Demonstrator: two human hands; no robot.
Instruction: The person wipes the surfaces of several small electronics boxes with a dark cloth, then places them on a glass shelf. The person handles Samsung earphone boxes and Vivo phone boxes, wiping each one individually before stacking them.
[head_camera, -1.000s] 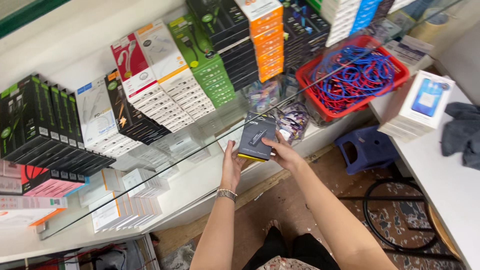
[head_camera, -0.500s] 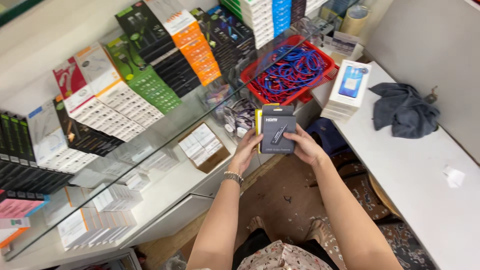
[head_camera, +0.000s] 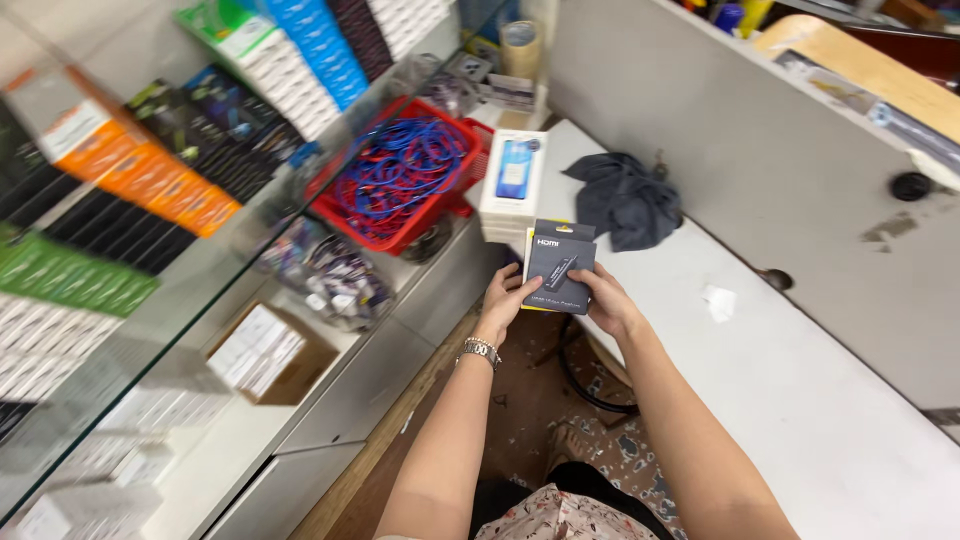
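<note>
Both my hands hold a small stack of dark grey flat product boxes (head_camera: 558, 267), with a yellow edge showing beneath the top one. My left hand (head_camera: 505, 300), with a metal watch on its wrist, grips the left side. My right hand (head_camera: 608, 301) grips the right side. The stack is held above the edge of a white counter (head_camera: 760, 400), just in front of a pile of white phone boxes (head_camera: 513, 185) and a crumpled dark cloth (head_camera: 625, 200).
A glass display shelf (head_camera: 150, 290) on the left carries rows of coloured boxes, and a red basket (head_camera: 400, 170) of blue cables sits on it. A lower shelf holds a brown carton (head_camera: 265, 350) of white boxes. A grey partition (head_camera: 780, 130) rises behind the counter.
I have turned right from the glass shelves toward the white counter, carrying the dark boxes in both hands. The phone boxes and dark cloth are now close in front of the stack.
</note>
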